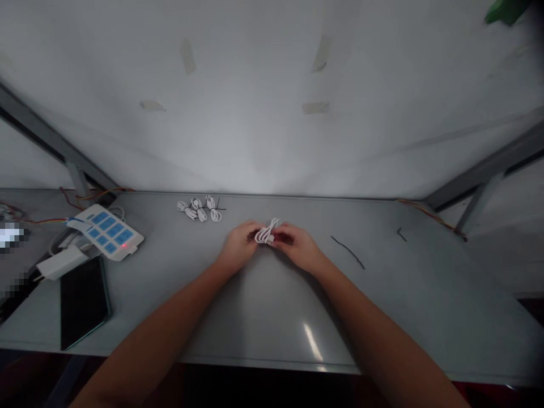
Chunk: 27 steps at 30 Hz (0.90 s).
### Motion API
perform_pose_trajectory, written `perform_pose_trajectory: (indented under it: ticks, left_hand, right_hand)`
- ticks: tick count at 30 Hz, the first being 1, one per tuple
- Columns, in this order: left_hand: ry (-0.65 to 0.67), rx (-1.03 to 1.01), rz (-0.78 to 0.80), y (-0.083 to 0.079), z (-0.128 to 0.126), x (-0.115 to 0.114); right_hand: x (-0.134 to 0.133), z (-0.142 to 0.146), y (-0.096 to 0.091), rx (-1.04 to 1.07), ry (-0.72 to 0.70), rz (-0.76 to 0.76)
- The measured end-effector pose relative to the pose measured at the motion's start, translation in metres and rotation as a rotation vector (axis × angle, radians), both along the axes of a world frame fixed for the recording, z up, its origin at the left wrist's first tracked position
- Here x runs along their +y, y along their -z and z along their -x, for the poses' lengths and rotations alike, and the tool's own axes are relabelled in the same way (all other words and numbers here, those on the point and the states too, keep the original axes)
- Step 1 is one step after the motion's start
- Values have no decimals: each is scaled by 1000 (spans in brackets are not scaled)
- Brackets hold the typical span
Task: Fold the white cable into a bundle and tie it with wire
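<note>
Left hand point(240, 245) and right hand point(300, 246) grasp one coiled white cable point(264, 234); far left, three white cable bundles point(199, 210); right, two black ties point(348, 250).

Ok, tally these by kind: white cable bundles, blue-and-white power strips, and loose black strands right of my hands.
White cable bundles lying on the table: 3
White cable bundle between left hand and right hand: 1
Blue-and-white power strip: 1
Loose black strands: 2
Total: 7
</note>
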<state>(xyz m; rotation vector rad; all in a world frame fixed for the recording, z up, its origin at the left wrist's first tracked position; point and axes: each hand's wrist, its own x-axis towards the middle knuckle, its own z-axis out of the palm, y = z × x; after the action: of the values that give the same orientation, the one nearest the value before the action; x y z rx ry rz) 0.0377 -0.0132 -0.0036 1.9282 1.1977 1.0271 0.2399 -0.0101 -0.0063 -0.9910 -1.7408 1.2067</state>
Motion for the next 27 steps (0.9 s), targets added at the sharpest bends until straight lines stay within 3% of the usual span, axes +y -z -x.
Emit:
perform_pose_trajectory:
  ticks: [3,6,8,11,17,27]
  left_hand:
    - [-83,16,23,-10,2,-2]
    - [-161,-118,101,-15,8,1]
    - [-225,-245,181,-13,12,7]
    - [-274,-439,322,-7,14,16]
    - [-211,-777,566,-2,8,15]
    - [-48,-695,613,-12,5,2]
  right_hand:
    - [0,-1,-6,20,60,59]
    - [5,-11,-11,96,207,79]
    - [10,-17,-12,187,279,144]
    - [13,-20,-12,337,266,297]
    - [9,-10,-9,384,180,462]
    - [2,-3,-13,240,141,404]
